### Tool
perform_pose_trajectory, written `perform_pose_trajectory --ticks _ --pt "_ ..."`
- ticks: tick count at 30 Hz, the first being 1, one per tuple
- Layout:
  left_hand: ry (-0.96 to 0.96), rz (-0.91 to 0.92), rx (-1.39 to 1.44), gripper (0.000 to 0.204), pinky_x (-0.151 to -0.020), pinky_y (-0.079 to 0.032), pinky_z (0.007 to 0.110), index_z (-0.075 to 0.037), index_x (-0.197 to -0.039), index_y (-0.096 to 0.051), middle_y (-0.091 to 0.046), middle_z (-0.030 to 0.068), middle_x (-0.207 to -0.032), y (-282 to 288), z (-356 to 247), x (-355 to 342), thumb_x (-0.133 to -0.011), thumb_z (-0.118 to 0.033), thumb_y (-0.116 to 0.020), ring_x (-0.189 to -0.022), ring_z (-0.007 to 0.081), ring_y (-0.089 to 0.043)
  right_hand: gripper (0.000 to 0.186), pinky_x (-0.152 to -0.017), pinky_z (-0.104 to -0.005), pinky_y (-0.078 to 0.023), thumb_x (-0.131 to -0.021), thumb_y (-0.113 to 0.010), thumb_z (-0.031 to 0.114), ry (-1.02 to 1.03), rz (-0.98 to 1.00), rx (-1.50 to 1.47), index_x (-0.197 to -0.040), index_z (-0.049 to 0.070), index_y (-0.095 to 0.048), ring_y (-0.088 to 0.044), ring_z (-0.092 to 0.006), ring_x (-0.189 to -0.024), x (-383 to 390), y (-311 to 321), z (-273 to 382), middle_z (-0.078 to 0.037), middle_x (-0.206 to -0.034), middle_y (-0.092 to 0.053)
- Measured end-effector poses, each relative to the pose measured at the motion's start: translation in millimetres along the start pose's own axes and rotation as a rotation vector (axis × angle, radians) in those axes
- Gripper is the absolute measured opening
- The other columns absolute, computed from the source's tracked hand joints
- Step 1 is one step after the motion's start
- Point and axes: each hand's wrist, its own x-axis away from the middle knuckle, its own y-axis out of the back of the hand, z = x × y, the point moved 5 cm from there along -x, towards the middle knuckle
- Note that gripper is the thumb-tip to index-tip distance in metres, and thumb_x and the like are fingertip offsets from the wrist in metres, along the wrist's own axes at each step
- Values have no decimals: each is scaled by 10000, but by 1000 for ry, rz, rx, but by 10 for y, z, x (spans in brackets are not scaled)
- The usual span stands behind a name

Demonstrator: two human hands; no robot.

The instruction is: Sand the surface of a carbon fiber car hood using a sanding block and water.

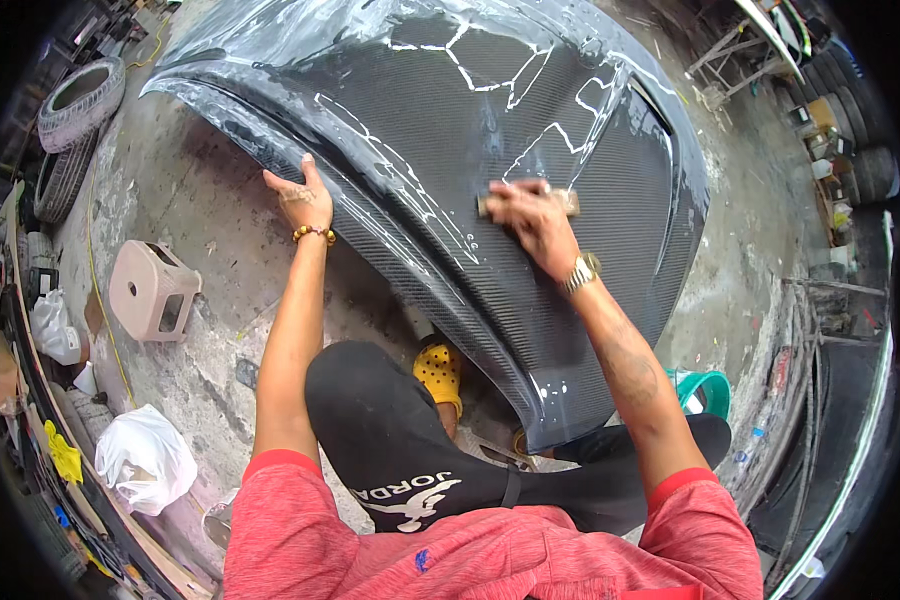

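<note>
A large black carbon-fibre car hood (590,300) lies tilted in front of me, its weave showing, with white outlined patches and pale grey smears towards the far end. My right hand (532,225) is closed over a tan sanding block (572,203) pressed on the middle of the hood; its fingers are slightly blurred. At the hood's left edge my left hand (307,203) grips the rim, thumb pointing up and part of the fingers hidden.
Left of me stand a beige plastic stool (150,290), a white plastic bag (147,458) and stacked tyres (80,105). A green basin (708,390) sits by my right knee. More tyres (870,175) line the right wall. My foot in a yellow clog (437,378) is beneath the hood's edge.
</note>
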Motion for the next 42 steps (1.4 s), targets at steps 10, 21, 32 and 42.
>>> perform_pose_trajectory --ticks 10,21,32,42 --pt "-33 -35 -50 983 -1075 -444 507 138 -1536 -189 -528 433 -1363 -16 -13 -12 -976 -549 -616 -1261 540 -554 221 -1005 -372 -480 -866 -637 -80 -15 -36 0 -1012 43 -748 -692 -261 -1025 36 123 2 -78 -1227 -746" --pt "80 78 52 991 -1096 -433 492 138 -1542 -195 -480 445 -1410 -85 -278 87 -969 -554 -615 -1297 532 -531 111 -944 -372 -489 -831 -696 -42 -24 -87 46 -851 65 -678 -652 -264 -903 30 138 -145 -77 -1148 -762" --pt "80 84 48 997 -1150 -391 477 153 -1535 -196 -412 432 -1484 -81 -312 78 -965 -537 -635 -1369 516 -472 162 -942 -400 -448 -850 -696 -9 18 -41 -25 -946 115 -738 -667 -249 -1093 -72 8 161 -72 -1243 -747" --pt "17 28 -21 985 -1090 -441 498 152 -1528 -194 -494 439 -1394 13 -181 -44 -967 -532 -628 -1285 530 -540 277 -889 -381 -463 -832 -706 -2 -83 -105 82 -1010 190 -797 -622 -296 -931 -41 -200 317 -6 -1186 -767"
